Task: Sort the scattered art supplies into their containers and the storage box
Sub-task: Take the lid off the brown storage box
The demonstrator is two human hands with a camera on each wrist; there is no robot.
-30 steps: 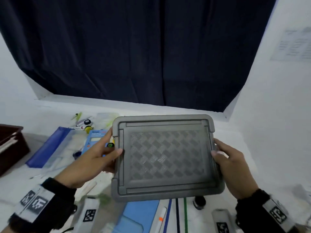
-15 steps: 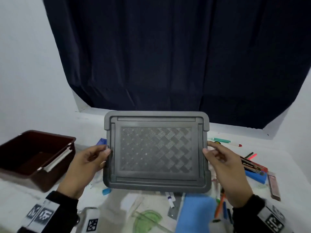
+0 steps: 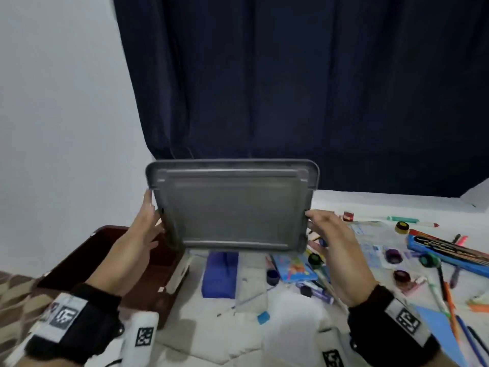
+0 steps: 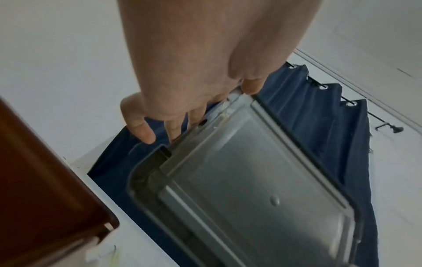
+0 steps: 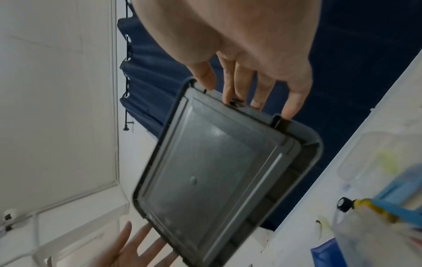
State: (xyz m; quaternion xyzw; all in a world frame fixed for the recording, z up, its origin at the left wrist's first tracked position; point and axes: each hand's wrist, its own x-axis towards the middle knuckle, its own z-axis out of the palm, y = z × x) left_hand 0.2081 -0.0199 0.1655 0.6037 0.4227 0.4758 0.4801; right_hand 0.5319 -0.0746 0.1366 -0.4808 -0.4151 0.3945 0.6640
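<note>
**Grey lid held up off the storage box**

Both hands are holding the grey lid upright at frame centre, its underside facing the camera. The left hand is bracing the left edge with fingers mostly straight; the right hand is pinching the right edge, fingertips curling over the rim. The brown storage box is sitting open at lower left; scattered pens and paint pots are lying at right. Judging by this, the lid is best set flat away from the supplies, keeping the box mouth free.
</note>
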